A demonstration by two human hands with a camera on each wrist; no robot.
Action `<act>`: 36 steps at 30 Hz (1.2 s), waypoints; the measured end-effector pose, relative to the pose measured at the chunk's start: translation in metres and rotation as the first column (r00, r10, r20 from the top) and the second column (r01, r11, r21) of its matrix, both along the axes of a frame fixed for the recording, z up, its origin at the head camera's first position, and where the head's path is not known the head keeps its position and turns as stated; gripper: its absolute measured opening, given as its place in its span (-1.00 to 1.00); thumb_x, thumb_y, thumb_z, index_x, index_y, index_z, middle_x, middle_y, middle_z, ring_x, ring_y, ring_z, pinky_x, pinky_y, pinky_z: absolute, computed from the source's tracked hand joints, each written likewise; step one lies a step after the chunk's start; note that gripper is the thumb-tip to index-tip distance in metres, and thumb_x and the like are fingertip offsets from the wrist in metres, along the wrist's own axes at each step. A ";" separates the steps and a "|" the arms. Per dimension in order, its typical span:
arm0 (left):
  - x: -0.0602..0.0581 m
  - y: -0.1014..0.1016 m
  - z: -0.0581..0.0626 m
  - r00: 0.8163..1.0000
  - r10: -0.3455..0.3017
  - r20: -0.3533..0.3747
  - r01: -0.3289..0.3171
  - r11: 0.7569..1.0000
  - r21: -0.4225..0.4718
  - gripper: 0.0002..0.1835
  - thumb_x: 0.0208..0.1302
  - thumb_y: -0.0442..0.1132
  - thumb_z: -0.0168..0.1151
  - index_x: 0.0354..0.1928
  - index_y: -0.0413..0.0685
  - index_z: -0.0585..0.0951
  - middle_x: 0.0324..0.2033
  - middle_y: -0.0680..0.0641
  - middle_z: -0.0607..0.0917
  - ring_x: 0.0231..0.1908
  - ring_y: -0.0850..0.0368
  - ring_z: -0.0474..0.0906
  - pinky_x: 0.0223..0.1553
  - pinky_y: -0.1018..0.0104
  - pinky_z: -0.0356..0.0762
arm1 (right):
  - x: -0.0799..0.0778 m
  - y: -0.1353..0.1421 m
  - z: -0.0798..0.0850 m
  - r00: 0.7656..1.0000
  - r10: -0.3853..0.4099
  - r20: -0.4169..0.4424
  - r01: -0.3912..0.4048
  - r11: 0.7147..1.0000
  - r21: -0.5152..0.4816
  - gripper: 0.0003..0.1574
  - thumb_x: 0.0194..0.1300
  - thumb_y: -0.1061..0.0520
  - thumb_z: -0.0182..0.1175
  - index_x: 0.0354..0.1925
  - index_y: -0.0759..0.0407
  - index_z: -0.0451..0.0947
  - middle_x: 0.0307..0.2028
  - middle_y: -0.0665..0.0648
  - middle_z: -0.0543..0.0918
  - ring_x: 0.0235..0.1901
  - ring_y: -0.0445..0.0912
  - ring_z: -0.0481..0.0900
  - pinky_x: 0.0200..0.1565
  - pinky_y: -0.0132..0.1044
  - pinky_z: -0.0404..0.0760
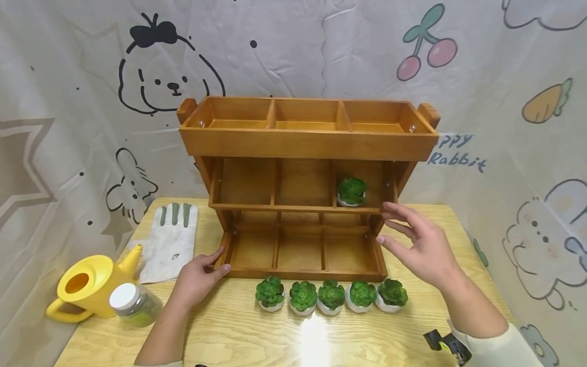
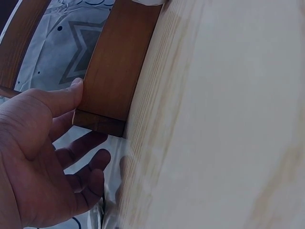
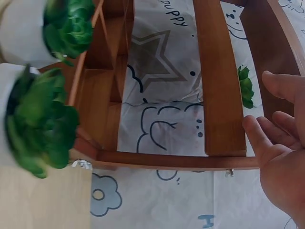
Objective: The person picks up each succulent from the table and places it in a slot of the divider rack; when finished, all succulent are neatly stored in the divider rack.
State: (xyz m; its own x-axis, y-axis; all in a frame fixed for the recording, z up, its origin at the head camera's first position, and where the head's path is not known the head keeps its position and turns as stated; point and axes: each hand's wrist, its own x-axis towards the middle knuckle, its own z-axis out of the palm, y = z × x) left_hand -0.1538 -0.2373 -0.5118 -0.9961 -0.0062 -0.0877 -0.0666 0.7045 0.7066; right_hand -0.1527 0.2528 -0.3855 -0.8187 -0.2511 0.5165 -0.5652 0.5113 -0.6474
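A three-tier wooden shelf (image 1: pixel 309 143) with divided trays stands at the back of the table. My left hand (image 1: pixel 197 280) holds the left end of its bottom tier. In the left wrist view, the thumb lies at the edge of the wooden board (image 2: pixel 114 62), with the other fingers around its end. A green potted succulent (image 1: pixel 351 191) sits in the middle tier's right compartment. My right hand (image 1: pixel 424 244) is beside that tier's right end, fingers spread, holding nothing; its fingertips are close to the wood. Several more potted succulents (image 1: pixel 331 295) line up before the shelf.
At the left stand a yellow watering can (image 1: pixel 94 285) and a clear jar with a white lid (image 1: pixel 133 303). A pair of white and green gloves (image 1: pixel 169 244) lies behind them. A printed cloth (image 1: pixel 284 51) hangs around the table. A small black object (image 1: pixel 447 346) shows by the right sleeve.
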 end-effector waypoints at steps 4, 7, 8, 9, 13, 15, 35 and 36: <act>0.000 0.000 0.000 1.000 0.003 0.003 -0.003 1.000 0.000 -0.34 0.39 0.08 0.39 0.47 0.12 0.49 -0.11 -0.08 0.68 -0.17 0.05 0.58 -0.10 0.05 0.54 | 0.006 0.005 -0.008 1.000 -0.006 0.010 0.006 1.000 -0.003 -0.09 0.14 0.47 0.48 0.43 0.24 0.44 0.30 0.22 0.56 0.20 -0.22 0.59 0.10 -0.46 0.55; 0.000 0.000 0.000 1.000 0.001 0.010 -0.001 1.000 0.003 -0.34 0.39 0.08 0.39 0.47 0.12 0.49 -0.12 -0.08 0.68 -0.18 0.06 0.57 -0.13 0.08 0.54 | 0.009 0.008 -0.014 0.999 -0.031 0.020 0.031 0.999 0.010 -0.10 0.14 0.46 0.49 0.42 0.24 0.45 0.28 0.19 0.59 0.17 -0.28 0.59 0.09 -0.47 0.55; 0.000 0.000 0.000 1.000 0.003 0.011 -0.003 1.000 0.004 -0.34 0.39 0.07 0.39 0.47 0.12 0.49 -0.12 -0.08 0.68 -0.18 0.06 0.57 -0.14 0.09 0.53 | 0.010 0.009 -0.016 0.999 -0.039 0.021 0.038 0.999 0.017 -0.10 0.14 0.45 0.49 0.42 0.23 0.45 0.27 0.19 0.59 0.16 -0.31 0.58 0.09 -0.49 0.55; 0.000 0.000 0.000 1.000 0.004 0.012 -0.004 1.000 0.006 -0.34 0.39 0.07 0.39 0.47 0.12 0.49 -0.13 -0.08 0.67 -0.19 0.06 0.56 -0.15 0.10 0.53 | 0.011 0.009 -0.018 0.998 -0.049 0.027 0.048 0.999 0.023 -0.11 0.15 0.44 0.50 0.42 0.23 0.45 0.27 0.19 0.60 0.15 -0.34 0.59 0.09 -0.50 0.55; 0.000 0.000 0.001 1.000 0.010 0.023 -0.011 1.000 0.013 -0.33 0.39 0.07 0.40 0.47 0.11 0.49 -0.16 -0.08 0.66 -0.21 0.06 0.54 -0.18 0.13 0.51 | 0.014 0.011 -0.026 0.996 -0.070 0.056 0.067 0.997 0.044 -0.14 0.18 0.37 0.51 0.42 0.18 0.46 0.26 0.16 0.62 0.11 -0.35 0.60 0.11 -0.52 0.53; 0.000 0.001 0.000 1.000 0.012 0.025 -0.013 1.000 0.015 -0.34 0.39 0.07 0.40 0.47 0.11 0.49 -0.16 -0.07 0.66 -0.21 0.06 0.54 -0.19 0.13 0.50 | 0.015 0.012 -0.031 0.994 -0.075 0.081 0.071 0.997 0.043 -0.14 0.19 0.34 0.51 0.42 0.15 0.47 0.26 0.14 0.62 0.10 -0.31 0.61 0.12 -0.52 0.52; -0.002 -0.001 -0.002 1.000 0.006 0.011 -0.006 1.000 -0.003 -0.34 0.38 0.08 0.40 0.46 0.11 0.50 -0.15 -0.07 0.67 -0.20 0.06 0.55 -0.16 0.11 0.52 | 0.038 0.031 -0.074 0.964 -0.138 0.227 0.097 0.978 0.183 -0.18 0.26 -0.02 0.52 0.42 0.01 0.48 0.28 0.09 0.62 0.14 0.10 0.61 0.23 -0.40 0.42; -0.002 -0.001 -0.002 1.000 0.006 0.012 -0.006 1.000 -0.002 -0.34 0.38 0.08 0.40 0.46 0.11 0.50 -0.15 -0.07 0.67 -0.20 0.06 0.55 -0.16 0.11 0.52 | 0.040 0.032 -0.076 0.961 -0.131 0.244 0.087 0.979 0.182 -0.16 0.26 -0.04 0.52 0.43 0.02 0.47 0.30 0.11 0.61 0.17 0.15 0.60 0.26 -0.24 0.45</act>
